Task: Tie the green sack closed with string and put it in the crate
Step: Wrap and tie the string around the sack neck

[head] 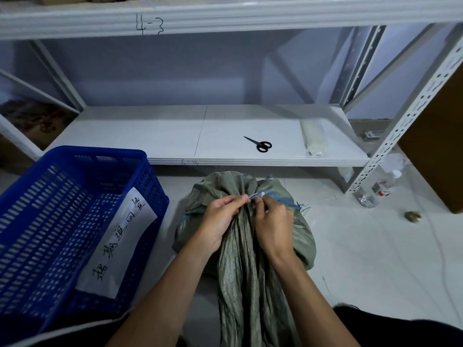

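Black scissors (260, 145) on white shelf (175, 136); bottles (375, 191), seemingly, on floor.

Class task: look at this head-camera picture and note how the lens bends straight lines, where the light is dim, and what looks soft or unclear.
Head view: the wide lens bows the upper shelf and splays the shelf post outward; the light is dim and bluish; a faint sheen shows on the lower shelf; the string between both hands is small and hard to make out; the scissors stay sharp.
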{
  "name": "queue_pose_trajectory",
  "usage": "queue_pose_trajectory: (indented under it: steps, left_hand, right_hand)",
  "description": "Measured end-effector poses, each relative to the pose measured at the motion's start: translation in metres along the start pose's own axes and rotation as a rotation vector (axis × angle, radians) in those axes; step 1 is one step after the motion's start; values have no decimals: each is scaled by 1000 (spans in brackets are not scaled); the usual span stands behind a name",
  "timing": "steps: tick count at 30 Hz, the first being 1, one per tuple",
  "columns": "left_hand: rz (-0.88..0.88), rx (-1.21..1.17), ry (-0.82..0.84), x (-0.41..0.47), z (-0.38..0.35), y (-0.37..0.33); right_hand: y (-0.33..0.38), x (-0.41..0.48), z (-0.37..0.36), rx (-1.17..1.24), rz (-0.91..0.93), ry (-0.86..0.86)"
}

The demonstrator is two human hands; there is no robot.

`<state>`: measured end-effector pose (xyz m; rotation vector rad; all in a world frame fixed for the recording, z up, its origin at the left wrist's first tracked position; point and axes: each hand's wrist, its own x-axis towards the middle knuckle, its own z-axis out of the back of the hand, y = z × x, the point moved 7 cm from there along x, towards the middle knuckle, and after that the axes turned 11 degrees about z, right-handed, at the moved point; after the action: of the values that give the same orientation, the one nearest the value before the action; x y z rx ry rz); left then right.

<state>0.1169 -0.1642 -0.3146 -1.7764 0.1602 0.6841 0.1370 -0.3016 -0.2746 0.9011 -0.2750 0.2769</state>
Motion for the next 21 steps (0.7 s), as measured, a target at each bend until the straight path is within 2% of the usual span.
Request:
queue_pose_trajectory:
  steps: [21]
  left_hand:
    - [36, -11, 2, 3, 5, 4]
  right_hand:
    - [15, 1, 3, -96, 107, 35]
